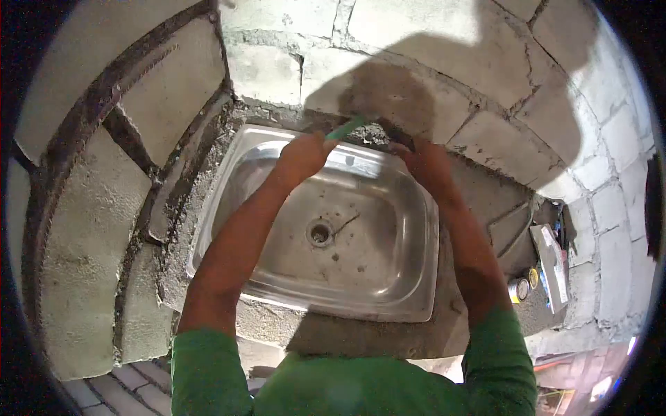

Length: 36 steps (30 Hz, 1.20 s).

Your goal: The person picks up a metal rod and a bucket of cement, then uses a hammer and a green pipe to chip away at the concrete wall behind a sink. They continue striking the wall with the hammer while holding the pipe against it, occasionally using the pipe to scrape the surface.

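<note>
A stainless steel sink sits set into a rough concrete counter against a block wall. My left hand is at the sink's far rim, closed around a green-handled tool that points toward the wall. My right hand reaches to the same far edge, just right of the tool's tip, fingers curled against the mortar behind the sink; what it holds, if anything, is hidden. The drain lies in the basin between my forearms. Bits of debris dot the basin floor.
A grey block wall rises behind the sink, with my shadow across it. On the counter at the right lie a flat box and a small round tin. Concrete blocks with dark mortar joints fill the left.
</note>
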### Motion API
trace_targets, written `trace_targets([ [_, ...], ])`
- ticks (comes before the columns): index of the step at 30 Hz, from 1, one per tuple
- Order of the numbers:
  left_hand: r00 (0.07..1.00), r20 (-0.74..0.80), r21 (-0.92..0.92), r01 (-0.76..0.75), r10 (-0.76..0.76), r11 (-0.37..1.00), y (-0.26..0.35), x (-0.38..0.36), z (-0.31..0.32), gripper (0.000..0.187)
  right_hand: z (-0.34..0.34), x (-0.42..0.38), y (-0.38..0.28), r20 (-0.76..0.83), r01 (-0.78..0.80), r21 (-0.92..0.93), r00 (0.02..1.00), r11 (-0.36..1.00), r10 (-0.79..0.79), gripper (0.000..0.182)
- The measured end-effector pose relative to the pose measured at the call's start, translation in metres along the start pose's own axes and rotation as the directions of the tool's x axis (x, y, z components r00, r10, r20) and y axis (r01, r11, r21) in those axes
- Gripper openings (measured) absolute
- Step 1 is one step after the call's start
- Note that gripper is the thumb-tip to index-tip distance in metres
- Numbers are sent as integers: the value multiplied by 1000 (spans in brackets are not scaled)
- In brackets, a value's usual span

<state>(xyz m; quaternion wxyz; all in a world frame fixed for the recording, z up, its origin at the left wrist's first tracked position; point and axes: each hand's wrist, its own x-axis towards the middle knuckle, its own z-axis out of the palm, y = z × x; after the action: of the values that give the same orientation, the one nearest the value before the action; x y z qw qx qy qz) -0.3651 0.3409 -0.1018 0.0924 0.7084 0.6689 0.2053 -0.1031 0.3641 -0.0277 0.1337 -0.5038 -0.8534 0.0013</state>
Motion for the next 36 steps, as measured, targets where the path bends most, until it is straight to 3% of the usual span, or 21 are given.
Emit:
trace_targets([
  [2, 971, -163, -195, -208, 177, 958, -29, 15, 18, 47, 6, -7, 3, -115, -188, 216, 970, 958, 216, 38],
  [3, 1000, -10, -393, -12, 9, 919, -34, 20, 11, 47, 7, -7, 8, -111, -195, 219, 969, 956, 223, 38],
  [4, 1000, -8, -277, 6, -8, 961, -36, 19, 8, 48, 6, -11, 18, -311, -29, 264, 944, 964, 113, 37],
  [6, 962, -171, -128, -235, 212, 963, -33, 14, 5, 50, -18, -10, 10, -519, 153, 260, 855, 953, 5, 36],
  [8, 975, -187, -204, -161, 123, 966, -28, 10, 7, 50, -53, -20, -6, -509, 172, 441, 856, 881, 87, 28],
  [10, 983, -180, -282, -84, 33, 956, -24, 12, 6, 50, -58, -24, -5, -501, 125, 430, 857, 894, 121, 25],
  [12, 998, -60, -296, -24, 7, 955, -19, 7, -6, 51, -61, -25, -8, -634, 217, 258, 774, 942, -5, 26],
  [13, 1000, -12, -297, 2, -5, 955, -19, 7, -13, 52, -67, -30, -20, -553, 260, 508, 830, 821, 80, 27],
  [14, 1000, -18, -295, 5, -11, 955, -24, 10, -9, 52, -64, -28, -16, -554, 267, 509, 829, 818, 74, 27],
  [17, 996, -92, -328, -45, 16, 943, -37, 13, 8, 53, -44, -27, -1, -511, 251, 460, 859, 852, 23, 27],
  [20, 1000, 0, -350, 28, -30, 936, -34, 17, 10, 54, -36, -24, -4, -646, 340, 397, 763, 852, -4, 27],
  [23, 996, -87, -228, -16, -4, 973, -21, 12, -4, 53, -31, -18, -12, -731, 459, 152, 648, 875, -213, 27],
  [26, 998, -53, -216, -40, 29, 976, -22, 18, -8, 52, 15, -3, 23, -538, 315, 3, 800, 949, -264, 24],
  [27, 998, -59, -214, -45, 33, 976, -26, 20, 1, 52, 13, 7, 19, -325, 133, 162, 943, 978, -74, 23],
  [28, 998, -58, -178, -47, 37, 983, -29, 23, 9, 52, 11, 11, 16, -71, -92, 273, 991, 958, 115, 23],
  [29, 997, -70, -144, -49, 40, 988, -31, 31, 10, 53, 0, 15, 12, -90, -83, 271, 990, 959, 111, 23],
  [31, 995, -95, -159, -50, 35, 986, -23, 22, 3, 53, -18, 14, 0, 5, -262, 160, 964, 952, 264, 22],
  [32, 992, -122, -149, -56, 38, 987, -21, 21, 0, 52, -21, 13, -1, 10, -256, 159, 966, 953, 258, 22],
  [33, 993, -118, -151, -49, 31, 987, -22, 22, -2, 52, -24, 9, -1, -244, -33, 242, 965, 970, 94, 25],
  [35, 999, 43, -191, 31, -23, 981, -23, 26, -3, 51, -36, -7, -11, -349, 41, 564, 917, 825, 193, 29],
  [36, 999, 41, -190, 28, -21, 981, -25, 28, -2, 51, -25, -5, -4, -352, 42, 563, 916, 825, 193, 29],
])
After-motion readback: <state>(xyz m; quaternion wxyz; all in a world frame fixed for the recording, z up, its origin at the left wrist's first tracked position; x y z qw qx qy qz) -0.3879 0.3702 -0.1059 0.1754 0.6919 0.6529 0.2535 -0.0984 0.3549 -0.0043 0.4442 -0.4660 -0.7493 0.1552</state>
